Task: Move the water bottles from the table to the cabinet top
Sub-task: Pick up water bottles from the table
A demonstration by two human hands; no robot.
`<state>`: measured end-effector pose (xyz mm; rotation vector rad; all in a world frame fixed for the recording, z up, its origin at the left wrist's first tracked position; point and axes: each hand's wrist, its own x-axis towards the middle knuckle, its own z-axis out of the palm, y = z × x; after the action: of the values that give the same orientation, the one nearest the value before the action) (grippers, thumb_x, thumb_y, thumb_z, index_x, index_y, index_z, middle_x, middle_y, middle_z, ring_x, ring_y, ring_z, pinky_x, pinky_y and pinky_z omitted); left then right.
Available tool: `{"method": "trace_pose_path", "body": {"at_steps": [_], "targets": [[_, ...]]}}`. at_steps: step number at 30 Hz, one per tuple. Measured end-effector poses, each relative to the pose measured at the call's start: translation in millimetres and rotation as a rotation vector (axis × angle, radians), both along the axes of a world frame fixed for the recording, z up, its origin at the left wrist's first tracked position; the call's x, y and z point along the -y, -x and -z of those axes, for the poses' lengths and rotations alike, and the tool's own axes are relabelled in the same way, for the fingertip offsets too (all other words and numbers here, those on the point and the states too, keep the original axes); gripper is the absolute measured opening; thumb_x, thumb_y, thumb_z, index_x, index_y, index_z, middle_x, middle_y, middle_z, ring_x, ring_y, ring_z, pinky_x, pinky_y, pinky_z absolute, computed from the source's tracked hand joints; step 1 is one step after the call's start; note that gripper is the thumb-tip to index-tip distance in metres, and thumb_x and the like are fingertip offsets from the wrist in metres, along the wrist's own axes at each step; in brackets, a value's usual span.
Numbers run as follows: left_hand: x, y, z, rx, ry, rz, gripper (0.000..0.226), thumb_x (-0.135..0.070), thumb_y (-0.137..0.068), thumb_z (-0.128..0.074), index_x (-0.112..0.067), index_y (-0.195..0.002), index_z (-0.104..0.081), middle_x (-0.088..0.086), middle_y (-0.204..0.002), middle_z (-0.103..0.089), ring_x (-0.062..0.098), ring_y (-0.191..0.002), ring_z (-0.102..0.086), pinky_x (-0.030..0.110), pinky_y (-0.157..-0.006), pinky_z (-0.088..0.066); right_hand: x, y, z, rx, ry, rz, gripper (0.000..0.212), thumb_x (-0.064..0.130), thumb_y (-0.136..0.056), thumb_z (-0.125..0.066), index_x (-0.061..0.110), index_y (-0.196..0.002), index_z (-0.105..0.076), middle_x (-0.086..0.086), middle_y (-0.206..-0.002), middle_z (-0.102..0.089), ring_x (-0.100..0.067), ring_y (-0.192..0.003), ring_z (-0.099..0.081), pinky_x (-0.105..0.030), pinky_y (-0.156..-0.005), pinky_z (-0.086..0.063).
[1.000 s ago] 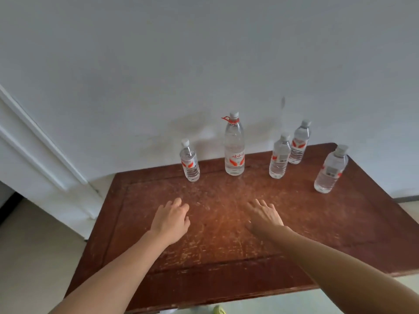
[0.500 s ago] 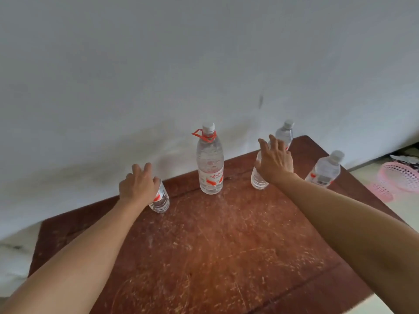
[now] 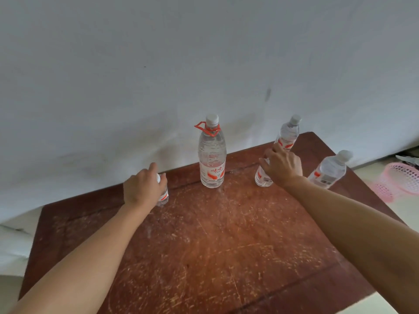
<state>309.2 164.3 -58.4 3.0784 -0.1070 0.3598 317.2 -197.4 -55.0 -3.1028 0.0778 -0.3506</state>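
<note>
Several clear water bottles with red-and-white labels stand along the back of a worn red-brown wooden table (image 3: 215,241). My left hand (image 3: 141,189) curls round a small bottle (image 3: 163,196) at the back left, covering most of it. A tall bottle (image 3: 212,157) with a red carry ring stands in the middle. My right hand (image 3: 282,169) wraps round a small bottle (image 3: 263,180) at the back right. Behind that hand stands another small bottle (image 3: 288,132), and a further one (image 3: 328,169) stands near the right edge.
A plain white wall rises right behind the table. A pink plastic basket (image 3: 401,177) lies on the pale floor to the right of the table. No cabinet is in view.
Both hands have reached forward from the middle of the table to the back row and closed round a small bottle each. The view has shifted slightly towards the right.
</note>
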Motion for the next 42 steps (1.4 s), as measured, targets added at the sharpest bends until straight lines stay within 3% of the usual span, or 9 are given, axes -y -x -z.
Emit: {"method": "trace_pose_path", "body": {"at_steps": [3, 14, 18, 21, 24, 28, 32, 38, 42], "targets": [[9, 30, 4, 0.031, -0.064, 0.053, 0.027, -0.023, -0.075, -0.078, -0.004, -0.077, -0.059, 0.012, -0.052, -0.060, 0.034, -0.038, -0.057, 0.025, -0.044, -0.032, 1, 15, 2, 0.007, 0.084, -0.149, 0.026, 0.035, -0.092, -0.059, 0.012, -0.093, -0.071, -0.006, -0.100, -0.060, -0.029, -0.073, -0.064, -0.032, -0.052, -0.044], [16, 238, -19, 0.116, -0.231, -0.044, 0.028, -0.034, -0.084, -0.070, -0.010, -0.074, -0.059, -0.002, -0.046, -0.048, 0.020, -0.031, -0.049, 0.023, -0.036, -0.043, -62, 106, -8, 0.131, 0.094, -0.965, 0.020, 0.026, -0.074, -0.077, 0.010, -0.070, -0.065, -0.007, -0.076, -0.059, -0.028, -0.045, -0.056, -0.025, -0.037, -0.039], [8, 352, -25, 0.112, -0.302, -0.211, 0.030, -0.033, -0.078, -0.074, -0.011, -0.068, -0.057, -0.001, -0.045, -0.049, 0.023, -0.030, -0.051, 0.019, -0.036, -0.031, -119, 167, -14, 0.164, 0.070, -1.272, 0.017, 0.031, -0.086, -0.063, 0.015, -0.080, -0.065, -0.002, -0.080, -0.059, -0.019, -0.046, -0.055, -0.023, -0.038, -0.033], [-2, 442, -26, 0.154, -0.331, -0.336, 0.030, -0.037, -0.082, -0.051, -0.013, -0.064, -0.055, 0.000, -0.045, -0.046, 0.022, -0.030, -0.050, 0.021, -0.033, -0.031, -168, 220, -25, 0.223, 0.113, -1.490, 0.031, 0.038, -0.089, -0.041, 0.019, -0.079, -0.063, 0.003, -0.080, -0.057, -0.013, -0.046, -0.053, -0.020, -0.039, -0.024], [-11, 523, -20, 0.114, -0.346, -0.442, 0.031, -0.037, -0.082, -0.045, -0.014, -0.065, -0.056, 0.001, -0.047, -0.046, 0.023, -0.030, -0.048, 0.023, -0.033, -0.034, -214, 276, -21, 0.266, 0.068, -1.681, 0.031, 0.038, -0.088, -0.043, 0.016, -0.077, -0.062, 0.002, -0.077, -0.055, -0.015, -0.044, -0.052, -0.021, -0.035, -0.030], [-19, 658, -17, 0.051, -0.373, -0.656, 0.035, -0.039, -0.081, -0.041, -0.014, -0.064, -0.059, 0.000, -0.047, -0.048, 0.022, -0.028, -0.046, 0.021, -0.033, -0.033, -282, 385, -18, 0.291, 0.003, -1.924, 0.030, 0.037, -0.086, -0.044, 0.016, -0.073, -0.062, 0.001, -0.073, -0.054, -0.016, -0.039, -0.049, -0.024, -0.031, -0.037], [-19, 807, -16, -0.010, -0.346, -0.845, 0.035, -0.040, -0.079, -0.041, -0.014, -0.063, -0.060, 0.000, -0.046, -0.048, 0.022, -0.027, -0.046, 0.019, -0.034, -0.030, -349, 522, -7, 0.378, -0.006, -2.101, 0.028, 0.036, -0.082, -0.046, 0.018, -0.065, -0.058, 0.002, -0.067, -0.053, -0.020, -0.040, -0.051, -0.029, -0.042, -0.044], [0, 1026, -27, -0.215, -0.311, -1.102, 0.037, -0.042, -0.079, -0.038, -0.016, -0.065, -0.060, -0.001, -0.045, -0.049, 0.021, -0.026, -0.045, 0.018, -0.041, -0.016, -423, 752, 6, 0.290, -0.085, -2.336, 0.019, 0.032, -0.077, -0.059, 0.016, -0.066, -0.056, 0.000, -0.068, -0.053, -0.022, -0.034, -0.046, -0.022, -0.033, -0.032], [21, 1149, -28, -0.290, -0.192, -1.311, 0.037, -0.043, -0.078, -0.038, -0.016, -0.064, -0.058, -0.001, -0.044, -0.048, 0.022, -0.025, -0.044, 0.017, -0.041, -0.016, -454, 888, 3, 0.290, -0.196, -2.530, 0.022, 0.033, -0.079, -0.052, 0.016, -0.065, -0.055, 0.000, -0.068, -0.052, -0.021, -0.035, -0.045, -0.022, -0.034, -0.028]]}}
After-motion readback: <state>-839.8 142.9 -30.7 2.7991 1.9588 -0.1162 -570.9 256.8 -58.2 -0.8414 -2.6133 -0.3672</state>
